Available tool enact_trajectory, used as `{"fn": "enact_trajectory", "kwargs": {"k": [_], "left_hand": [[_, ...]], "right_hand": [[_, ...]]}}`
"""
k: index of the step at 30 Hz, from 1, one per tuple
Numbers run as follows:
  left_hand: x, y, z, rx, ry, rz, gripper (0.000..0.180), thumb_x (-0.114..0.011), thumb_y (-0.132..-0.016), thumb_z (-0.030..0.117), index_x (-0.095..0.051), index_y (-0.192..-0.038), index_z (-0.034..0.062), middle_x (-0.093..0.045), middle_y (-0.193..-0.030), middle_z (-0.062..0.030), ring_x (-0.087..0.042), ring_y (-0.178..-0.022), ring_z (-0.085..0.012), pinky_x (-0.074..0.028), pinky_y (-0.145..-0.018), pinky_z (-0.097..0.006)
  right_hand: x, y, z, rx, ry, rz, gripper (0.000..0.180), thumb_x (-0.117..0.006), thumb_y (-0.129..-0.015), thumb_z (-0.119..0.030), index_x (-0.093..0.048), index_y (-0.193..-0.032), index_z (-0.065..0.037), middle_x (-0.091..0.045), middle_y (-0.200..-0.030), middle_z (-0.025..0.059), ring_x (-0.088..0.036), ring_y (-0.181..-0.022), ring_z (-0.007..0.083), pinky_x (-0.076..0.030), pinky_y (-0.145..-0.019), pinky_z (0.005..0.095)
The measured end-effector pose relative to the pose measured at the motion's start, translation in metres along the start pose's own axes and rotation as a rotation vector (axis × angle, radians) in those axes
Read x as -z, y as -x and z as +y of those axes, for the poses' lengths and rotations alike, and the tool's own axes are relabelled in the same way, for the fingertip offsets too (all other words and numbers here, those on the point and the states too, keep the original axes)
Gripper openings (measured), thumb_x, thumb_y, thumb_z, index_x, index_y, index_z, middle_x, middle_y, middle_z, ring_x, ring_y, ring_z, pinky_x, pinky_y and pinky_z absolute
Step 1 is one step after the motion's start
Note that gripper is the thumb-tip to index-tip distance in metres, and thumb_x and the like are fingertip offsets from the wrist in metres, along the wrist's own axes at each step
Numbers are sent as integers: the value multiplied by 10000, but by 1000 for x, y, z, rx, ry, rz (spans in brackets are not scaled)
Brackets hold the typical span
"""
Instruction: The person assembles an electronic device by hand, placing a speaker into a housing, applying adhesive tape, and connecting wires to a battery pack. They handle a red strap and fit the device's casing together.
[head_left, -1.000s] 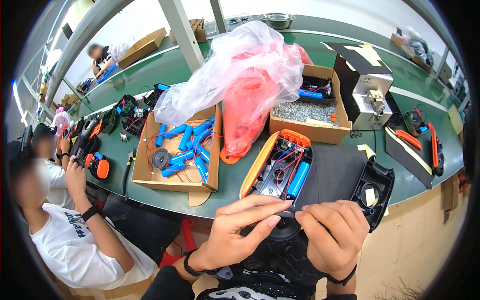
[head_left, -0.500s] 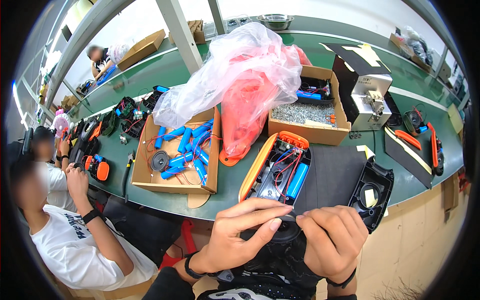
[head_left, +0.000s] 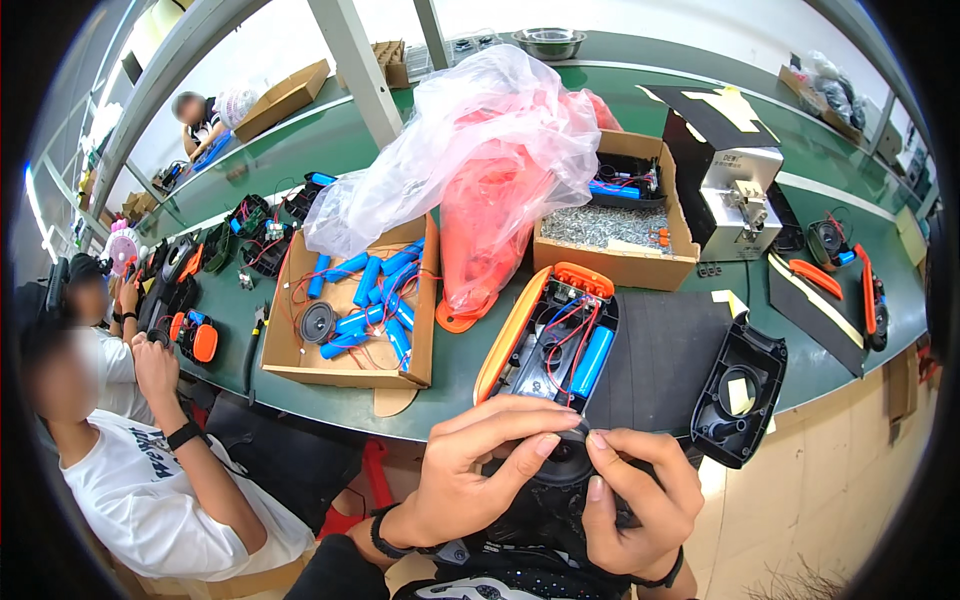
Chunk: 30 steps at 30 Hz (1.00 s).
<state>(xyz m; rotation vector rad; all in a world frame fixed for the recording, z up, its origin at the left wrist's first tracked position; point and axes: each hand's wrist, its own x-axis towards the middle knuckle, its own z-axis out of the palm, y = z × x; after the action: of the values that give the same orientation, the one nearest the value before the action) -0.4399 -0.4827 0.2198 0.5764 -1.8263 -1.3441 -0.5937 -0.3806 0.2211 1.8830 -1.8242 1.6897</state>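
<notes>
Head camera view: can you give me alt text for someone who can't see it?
Both bare hands, left hand and right hand, hold a small round black part at the near edge of a green workbench. Just beyond lies an open orange-and-black plastic casing with a blue cylindrical cell and red wires, beside a cardboard box of blue cells.

I see a long green workbench (head_left: pixel 300 150) running toward two o'clock, grey steel posts (head_left: pixel 350 60) at twelve, pale floor (head_left: pixel 850 470) at four.

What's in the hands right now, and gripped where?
A round black speaker, held between both hands below the table edge. Left hand fingers pinch its top-left rim; right hand fingers grip its right rim.
</notes>
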Motion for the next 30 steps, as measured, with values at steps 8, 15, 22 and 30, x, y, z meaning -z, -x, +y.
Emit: {"fn": "enact_trajectory", "kwargs": {"k": [8,15,22,30], "left_hand": [[4,1,-4,-47,-40,-71,240,-725,-940,-8,-754,-1177,-28,-724,-1205,-199,-727,-1074,-249,-585,-921,-338],[5,0,12,-103,-161,-215,349,-674,-924,-46,-718,-1271,-41,-693,-1284,-251,-721,-1130,-316,-560,-973,-369],[3,3,13,-108,-184,-264,400,-650,-925,-72,-683,-1323,-44,-663,-1337,-254,-705,-1175,-321,-547,-998,-373],[-1,2,16,-91,-210,-216,354,-660,-925,-51,-708,-1276,-50,-692,-1286,-244,-721,-1137,-316,-557,-976,-360]], "right_hand": [[3,7,14,-156,-269,42,177,-792,-799,36,-753,-971,48,-725,-920,178,-709,-812,227,-550,-730,293],[3,5,12,-175,-223,49,190,-867,-779,-21,-769,-936,22,-684,-864,120,-639,-736,169,-501,-653,265],[7,3,11,-191,-240,17,158,-852,-789,-6,-770,-919,26,-670,-862,102,-626,-706,159,-484,-612,253],[13,-2,17,-122,-146,-7,229,-810,-740,63,-791,-960,2,-690,-829,102,-659,-661,205,-505,-585,289]]}}
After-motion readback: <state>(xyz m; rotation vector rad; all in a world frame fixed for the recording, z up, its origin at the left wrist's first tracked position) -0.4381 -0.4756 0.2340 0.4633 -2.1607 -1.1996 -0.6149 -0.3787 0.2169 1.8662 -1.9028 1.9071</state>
